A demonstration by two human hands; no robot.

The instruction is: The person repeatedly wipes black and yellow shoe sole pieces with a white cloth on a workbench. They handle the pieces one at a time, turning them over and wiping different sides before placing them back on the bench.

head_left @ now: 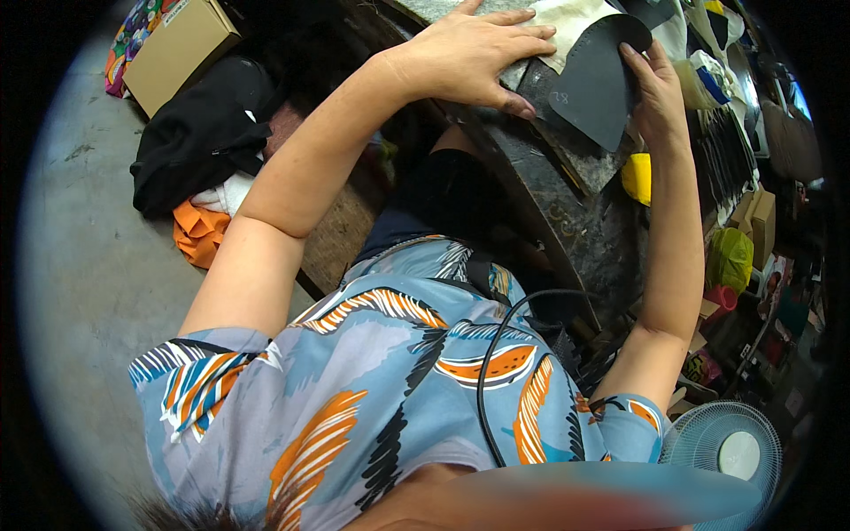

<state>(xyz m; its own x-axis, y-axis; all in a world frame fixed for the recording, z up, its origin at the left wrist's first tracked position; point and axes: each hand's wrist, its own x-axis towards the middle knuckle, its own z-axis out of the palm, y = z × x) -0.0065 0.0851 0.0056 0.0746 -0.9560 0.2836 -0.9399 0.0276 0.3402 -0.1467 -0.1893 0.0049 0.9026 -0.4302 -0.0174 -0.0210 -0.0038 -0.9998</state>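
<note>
Workbench: black piece in right grip

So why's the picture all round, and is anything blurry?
Head view: black, rounded sides, from the fisheye lens; a smeary patch low down is badly blurred; the dark piece in the right hand looks fairly clear; the floor at left is well lit.

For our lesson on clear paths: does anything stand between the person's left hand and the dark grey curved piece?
Nothing visible blocks the way. Between the left hand and the dark grey curved piece show only a cream sheet and dark work surface. The right hand holds the piece's other side.
</note>
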